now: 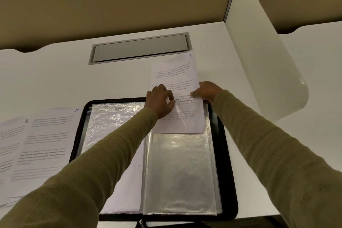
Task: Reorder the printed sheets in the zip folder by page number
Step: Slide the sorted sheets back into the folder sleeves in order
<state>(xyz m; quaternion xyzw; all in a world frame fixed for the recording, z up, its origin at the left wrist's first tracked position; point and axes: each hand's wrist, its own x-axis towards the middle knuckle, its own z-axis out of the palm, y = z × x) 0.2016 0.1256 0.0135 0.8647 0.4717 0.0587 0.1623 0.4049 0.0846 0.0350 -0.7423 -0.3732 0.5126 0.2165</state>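
The printed sheet point(177, 72) is white paper with blocks of black text and a handwritten 7 in its top corner. Its lower part lies over the upper end of the right-hand clear sleeve point(181, 172); its upper part rests on the white desk point(55, 79). The zip folder point(226, 163) lies open and flat, rectangular with rounded corners and a black border. Its sleeves are glossy, wrinkled plastic film. The left hand point(161, 101) pinches the film at the sleeve's mouth with thumb and curled fingers. The right hand point(208, 92) pinches the sheet's right edge. Loose sheets point(42, 144) lie left of the folder.
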